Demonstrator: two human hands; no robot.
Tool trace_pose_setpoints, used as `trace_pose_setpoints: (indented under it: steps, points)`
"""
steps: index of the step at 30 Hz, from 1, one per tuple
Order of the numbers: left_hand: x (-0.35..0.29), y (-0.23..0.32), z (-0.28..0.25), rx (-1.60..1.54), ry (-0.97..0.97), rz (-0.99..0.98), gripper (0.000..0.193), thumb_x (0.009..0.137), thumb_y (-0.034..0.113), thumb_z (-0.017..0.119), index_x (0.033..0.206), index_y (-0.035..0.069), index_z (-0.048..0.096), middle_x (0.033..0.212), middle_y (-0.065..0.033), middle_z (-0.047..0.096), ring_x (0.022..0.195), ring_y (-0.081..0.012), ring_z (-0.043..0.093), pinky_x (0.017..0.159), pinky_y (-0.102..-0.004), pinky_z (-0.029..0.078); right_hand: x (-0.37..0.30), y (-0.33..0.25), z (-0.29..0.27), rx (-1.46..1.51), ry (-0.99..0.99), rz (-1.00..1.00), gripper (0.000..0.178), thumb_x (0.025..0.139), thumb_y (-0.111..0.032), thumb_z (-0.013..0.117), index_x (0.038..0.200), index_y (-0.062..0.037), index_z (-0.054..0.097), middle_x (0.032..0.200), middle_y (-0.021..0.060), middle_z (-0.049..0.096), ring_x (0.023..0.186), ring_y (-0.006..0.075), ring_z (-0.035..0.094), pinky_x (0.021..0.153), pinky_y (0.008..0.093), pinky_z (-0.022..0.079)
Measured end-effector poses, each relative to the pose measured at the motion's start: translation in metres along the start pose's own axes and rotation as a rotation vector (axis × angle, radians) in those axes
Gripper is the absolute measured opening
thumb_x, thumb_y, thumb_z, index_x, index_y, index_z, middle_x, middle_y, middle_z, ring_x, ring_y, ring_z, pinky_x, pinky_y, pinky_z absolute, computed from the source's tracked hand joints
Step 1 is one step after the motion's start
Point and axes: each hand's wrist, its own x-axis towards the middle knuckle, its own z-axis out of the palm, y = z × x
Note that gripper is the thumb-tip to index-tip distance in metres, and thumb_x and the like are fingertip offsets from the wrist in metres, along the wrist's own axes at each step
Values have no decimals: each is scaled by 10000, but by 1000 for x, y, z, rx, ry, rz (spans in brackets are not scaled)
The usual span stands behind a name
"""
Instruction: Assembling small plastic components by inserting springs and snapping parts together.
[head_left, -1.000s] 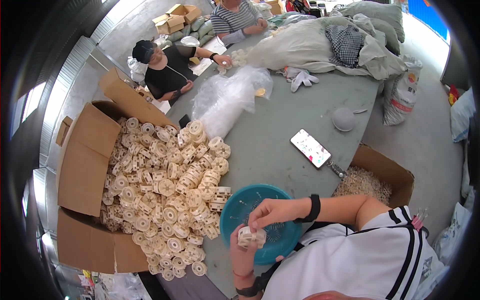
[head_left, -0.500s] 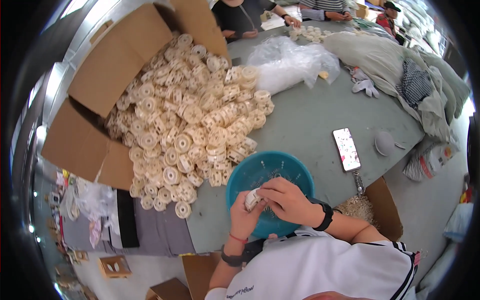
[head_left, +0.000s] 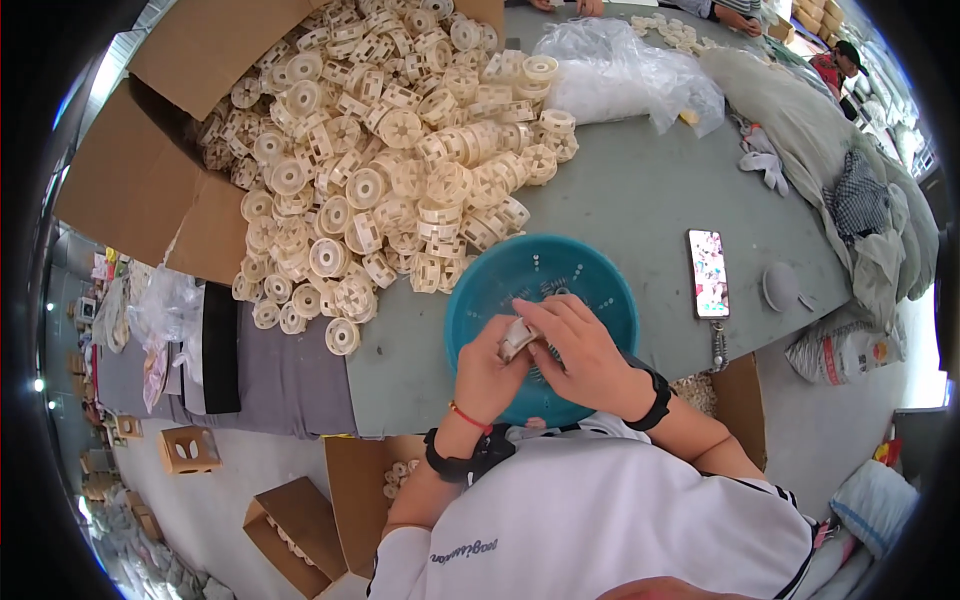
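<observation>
My left hand (head_left: 487,366) is closed around a cream plastic wheel-shaped part (head_left: 517,338), with only part of its slotted rim showing. From the right, my right hand (head_left: 578,350) presses its fingers against the same part; whether they pinch something small as well is hidden. Both hands are over a teal plastic basin (head_left: 625,300), in which several small metal springs (head_left: 555,288) lie. Left of the basin spreads a big heap of the same cream parts (head_left: 370,190), spilling from a tipped cardboard box (head_left: 110,185).
A phone (head_left: 709,275) and a grey dust mask (head_left: 780,287) lie to the right on the green table (head_left: 620,200). Clear plastic bags (head_left: 630,75) and white gloves (head_left: 762,160) sit farther back. Open cartons (head_left: 737,400) stand below the near edge. Other people's hands show across the table.
The view has tilted down, so table things appear higher and the floor cartons show more. Both hands stay on the cream part over the basin, with the right fingers slightly shifted.
</observation>
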Motion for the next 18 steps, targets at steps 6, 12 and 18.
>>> trace_pose_setpoints:
  steps: [6, 12, 18]
  points:
    - [-4, -7, 5, 30, 57, -15, 307, 727, 34, 641, 1022, 66, 559, 834, -164, 633, 769, -312, 639, 657, -326, 497, 3, -1, -5, -14, -170, 16, 368, 697, 20, 597, 1056, -20, 533, 930, 133, 521, 886, 308, 507, 789, 370, 429]
    - [-5, -29, -7, -621, -376, -113, 387, 864, 109, 585, 1188, -15, 413, 1188, -109, 499, 1060, -216, 530, 885, -361, 477, -8, -1, -1, 190, -106, 268, 111, 777, -9, 584, 883, -42, 582, 910, 125, 505, 755, 283, 562, 638, 339, 479]
    - [-8, -33, -10, -1306, -432, -489, 384, 973, 268, 340, 1234, -3, 416, 1250, -138, 478, 1114, -257, 519, 942, -413, 450, -11, 2, 5, 167, -38, 375, 160, 784, 9, 565, 937, -39, 576, 967, 128, 507, 782, 302, 578, 663, 353, 493]
